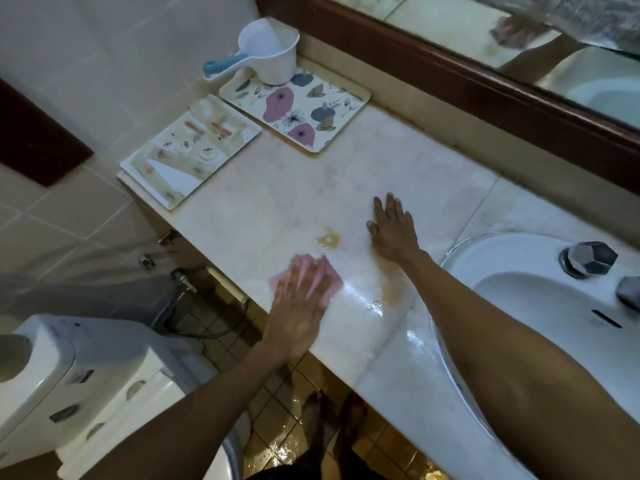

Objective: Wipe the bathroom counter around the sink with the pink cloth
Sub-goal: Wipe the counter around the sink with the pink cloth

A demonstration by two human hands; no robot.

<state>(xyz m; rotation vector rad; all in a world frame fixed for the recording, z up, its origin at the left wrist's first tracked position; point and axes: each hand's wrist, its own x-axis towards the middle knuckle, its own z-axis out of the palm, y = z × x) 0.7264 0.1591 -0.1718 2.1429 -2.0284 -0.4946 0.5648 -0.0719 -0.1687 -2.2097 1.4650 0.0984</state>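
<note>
The pink cloth [325,275] lies flat on the pale marble counter [284,202] near its front edge. My left hand [299,306] presses down on the cloth with fingers spread, covering most of it. My right hand [393,230] rests flat and empty on the counter, just left of the white sink [519,292]. A yellowish puddle [329,240] sits between the two hands, and a wet brownish streak [391,289] runs toward the front edge.
A flowered tray [311,116] holding a white water scoop [270,53] and a second tray [187,150] stand at the counter's far left. The faucet knobs [588,258] sit on the sink's rim. A mirror [519,39] runs along the back. A toilet [86,382] is below left.
</note>
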